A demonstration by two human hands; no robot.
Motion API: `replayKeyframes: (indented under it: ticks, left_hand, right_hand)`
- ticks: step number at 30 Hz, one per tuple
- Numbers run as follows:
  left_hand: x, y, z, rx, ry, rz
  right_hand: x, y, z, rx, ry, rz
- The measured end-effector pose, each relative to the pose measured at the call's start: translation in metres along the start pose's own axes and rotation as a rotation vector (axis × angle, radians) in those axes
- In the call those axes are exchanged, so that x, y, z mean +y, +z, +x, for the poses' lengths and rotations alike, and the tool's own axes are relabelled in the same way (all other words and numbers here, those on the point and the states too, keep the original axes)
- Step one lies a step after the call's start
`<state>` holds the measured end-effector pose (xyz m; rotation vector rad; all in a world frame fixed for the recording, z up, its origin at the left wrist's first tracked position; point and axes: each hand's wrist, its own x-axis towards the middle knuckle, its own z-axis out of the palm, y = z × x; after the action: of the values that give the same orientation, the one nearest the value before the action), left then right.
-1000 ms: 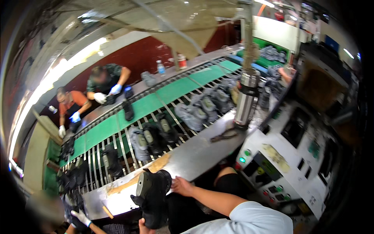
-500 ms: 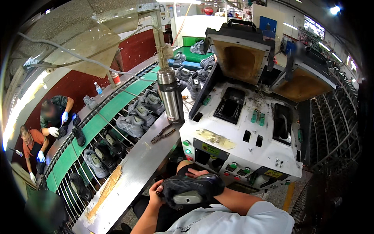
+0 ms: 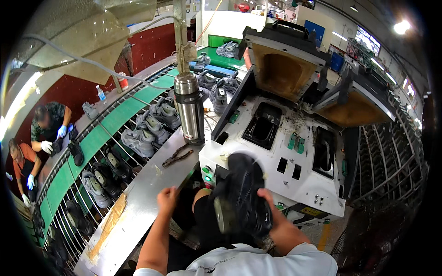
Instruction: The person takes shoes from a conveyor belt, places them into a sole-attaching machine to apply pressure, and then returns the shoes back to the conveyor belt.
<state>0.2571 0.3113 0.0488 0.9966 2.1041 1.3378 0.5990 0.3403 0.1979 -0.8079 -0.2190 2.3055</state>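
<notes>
That right hand [image 3: 275, 210] gripping the black shoe [image 3: 248, 195] should hold firm, with the closed, curled left hand [image 3: 167, 199] clear of the desk's [image 3: 146, 185] edge.

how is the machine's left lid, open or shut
Open: the lid stands raised, its brown hollow underside showing and the black-rimmed well below uncovered.

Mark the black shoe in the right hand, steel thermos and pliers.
Black shoe [image 3: 248, 193]: head view, mid-length.
Steel thermos [image 3: 190, 116]: head view, main body.
Pliers [image 3: 173, 158]: head view, near mid-length.
</notes>
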Motion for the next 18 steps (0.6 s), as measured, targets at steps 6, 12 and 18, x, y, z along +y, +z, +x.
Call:
replayKeyframes:
  ticks: [6,12,18]
  left_hand:
    - [-0.158,-0.110,-0.030,0.516,-0.238,0.393]
    - [-0.185,-0.138,-0.052,0.568,-0.227,0.710]
    - [-0.173,-0.142,-0.057,0.568,-0.341,0.648]
  right_hand:
    - [-0.211,-0.028,0.092,0.440,-0.886,-0.796]
    - [-0.344,0.001,0.192,0.870,-0.925,-1.266]
    - [-0.341,0.008,0.273,1.323,-0.582,-1.534]
